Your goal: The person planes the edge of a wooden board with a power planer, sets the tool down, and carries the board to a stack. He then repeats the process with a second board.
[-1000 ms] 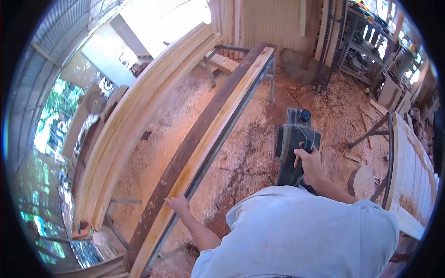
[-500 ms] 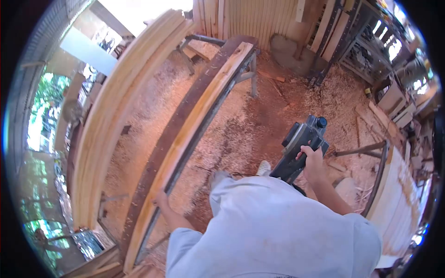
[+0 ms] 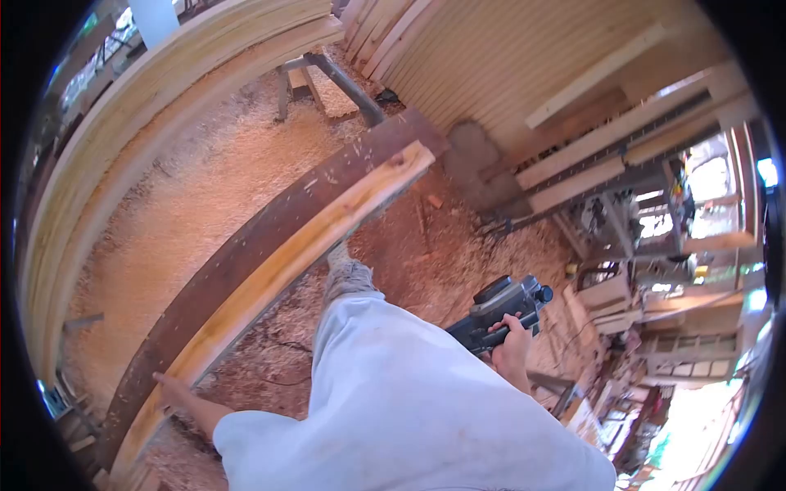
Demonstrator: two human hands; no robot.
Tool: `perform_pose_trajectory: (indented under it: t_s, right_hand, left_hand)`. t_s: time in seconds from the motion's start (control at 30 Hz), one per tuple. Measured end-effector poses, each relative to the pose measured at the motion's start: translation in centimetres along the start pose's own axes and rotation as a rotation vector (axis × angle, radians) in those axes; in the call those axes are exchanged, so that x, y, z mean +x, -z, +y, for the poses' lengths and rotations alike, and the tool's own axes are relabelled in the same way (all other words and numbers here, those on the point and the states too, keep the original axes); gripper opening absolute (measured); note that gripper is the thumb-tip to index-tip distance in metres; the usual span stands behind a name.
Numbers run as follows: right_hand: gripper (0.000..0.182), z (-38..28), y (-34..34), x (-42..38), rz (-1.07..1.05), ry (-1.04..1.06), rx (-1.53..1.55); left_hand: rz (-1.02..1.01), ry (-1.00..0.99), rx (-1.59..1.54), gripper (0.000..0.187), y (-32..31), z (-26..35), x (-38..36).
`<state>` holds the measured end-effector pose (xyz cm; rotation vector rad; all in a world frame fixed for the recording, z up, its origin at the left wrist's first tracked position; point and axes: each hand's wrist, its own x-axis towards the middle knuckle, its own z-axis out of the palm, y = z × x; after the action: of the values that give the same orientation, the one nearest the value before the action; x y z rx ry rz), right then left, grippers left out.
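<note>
My right hand [image 3: 512, 348] is closed around the handle of a dark electric planer [image 3: 495, 315], held off to my right above the floor. My left hand [image 3: 173, 394] lies across the near part of a long pale wooden plank [image 3: 299, 254], its visible fingers stretched out over the top. That plank rests on a brown board [image 3: 246, 250] that is wider and dotted with shavings. The underside of my left hand is hidden.
A stack of pale boards [image 3: 123, 90] runs along the left. Wood shavings [image 3: 205, 180] cover the floor. Slatted panelling [image 3: 524, 65] and leaning timbers [image 3: 606, 172] stand at the back. A metal trestle [image 3: 348, 86] stands beyond the brown board. My foot [image 3: 338, 254] is beside the plank.
The view has turned and tilted. My left hand is now laid over the plank with fingers extended, and my foot has come forward beside it. The planer stays in my right hand.
</note>
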<state>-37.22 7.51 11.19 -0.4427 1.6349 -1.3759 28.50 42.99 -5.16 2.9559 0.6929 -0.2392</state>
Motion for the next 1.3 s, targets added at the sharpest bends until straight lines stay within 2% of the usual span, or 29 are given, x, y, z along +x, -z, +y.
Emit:
perform_pose_trajectory:
  t_s: [0.07, 0.13, 0.23, 0.3, 0.33, 0.37, 0.43, 0.47, 0.53, 0.63, 0.7, 0.73, 0.77, 0.83, 0.87, 0.93, 0.97, 1.03, 1.07, 1.13, 1.17, 1.23, 1.27, 1.3]
  right_hand:
    - [0.022, -2.5, -2.0, 3.7, 0.02, -0.093, 0.012]
    - [0.021, -4.4, -5.8, 6.3, -0.047, -0.042, -0.05]
    - [0.019, -7.0, -11.9, 9.5, -0.151, -0.05, -0.108]
    - [0.019, -9.5, -17.0, 11.0, -0.325, -0.041, -0.155]
    - [0.027, -9.7, -19.0, 12.7, -0.396, -0.042, -0.135]
    - [0.027, -10.1, -21.2, 14.1, -0.427, -0.062, -0.141]
    - [0.026, -11.1, -25.9, 16.9, -0.666, -0.112, -0.22]
    - [0.029, -11.5, -28.1, 18.7, -0.767, -0.12, -0.316]
    - [0.03, -12.7, -33.1, 21.7, -0.925, -0.167, -0.397]
    - [0.029, -13.7, -42.2, 25.1, -1.239, -0.23, -0.476]
    - [0.023, -13.0, -47.1, 26.4, -1.415, -0.274, -0.533]
    - [0.021, -11.9, -49.6, 26.6, -1.479, -0.3, -0.548]
    - [0.021, -10.7, -51.6, 26.8, -1.531, -0.343, -0.554]
    - [0.016, -8.0, -55.7, 26.4, -1.49, -0.31, -0.588]
    - [0.015, -7.0, -57.2, 26.1, -1.479, -0.333, -0.579]
    - [0.013, -5.0, -59.2, 26.4, -1.5, -0.369, -0.559]
    - [0.012, -4.1, -59.9, 26.5, -1.526, -0.376, -0.538]
    - [0.012, -3.0, -60.2, 26.6, -1.527, -0.436, -0.533]
    - [0.012, -2.9, -60.5, 26.4, -1.515, -0.431, -0.519]
    - [0.012, -2.6, -60.6, 26.4, -1.553, -0.423, -0.482]
    - [0.012, -2.2, -60.8, 27.1, -1.579, -0.428, -0.488]
    - [0.017, -1.9, -61.4, 28.1, -1.671, -0.357, -0.574]
    - [0.027, -4.0, -60.6, 27.4, -1.642, -0.053, -0.643]
    - [0.027, -5.8, -59.3, 26.7, -1.669, -0.054, -0.623]
  left_hand:
    - [-0.009, 0.095, -0.039, 0.09, -0.9, 0.0, -1.5]
    - [0.141, 0.247, -0.207, 0.084, -2.1, 2.6, -4.1]
    - [0.266, 0.336, -0.149, 0.077, -4.6, 6.0, -7.1]
    - [0.141, 0.329, -0.114, 0.075, -1.6, 11.0, -13.8]
    - [0.122, 0.291, -0.132, 0.074, -1.1, 12.6, -16.7]
    - [0.105, 0.259, -0.147, 0.074, -1.4, 13.7, -18.6]
    - [-0.001, 0.22, -0.004, 0.076, -3.2, 14.6, -20.2]
    - [0.093, 0.172, -0.068, 0.075, -6.9, 13.9, -20.3]
    - [0.141, 0.048, -0.143, 0.072, -8.5, 14.0, -24.6]
    - [0.163, -0.089, -0.114, 0.069, -9.8, 15.9, -36.7]
    - [0.142, -0.214, -0.359, 0.069, -7.0, 19.2, -48.6]
    - [-0.092, -0.182, -0.408, 0.064, -4.6, 21.0, -53.3]
    - [-0.073, -0.19, -0.524, 0.062, -6.4, 20.7, -57.2]
    - [-0.233, -0.117, -0.641, 0.059, -1.8, 24.1, -65.0]
    - [-0.18, -0.055, -0.64, 0.059, -1.4, 23.6, -66.8]
    - [-0.427, 0.078, -0.619, 0.054, -0.8, 21.7, -70.7]
    - [-0.398, 0.137, -0.624, 0.054, -0.4, 21.0, -71.9]
    - [-0.393, 0.593, -0.889, 0.048, 0.1, 20.4, -73.9]
    - [-0.377, 0.626, -0.907, 0.048, -1.2, 19.1, -74.9]
    - [-0.197, 0.47, -0.876, 0.045, -4.7, 16.2, -76.0]
    - [-0.18, 0.488, -0.888, 0.045, -4.5, 16.8, -76.7]
    - [-0.394, 0.534, -0.682, 0.046, -4.1, 18.2, -76.5]
    - [-0.372, 0.538, -0.699, 0.046, -3.0, 19.6, -76.3]
    - [-0.44, 0.376, -0.528, 0.048, -1.7, 21.0, -76.0]
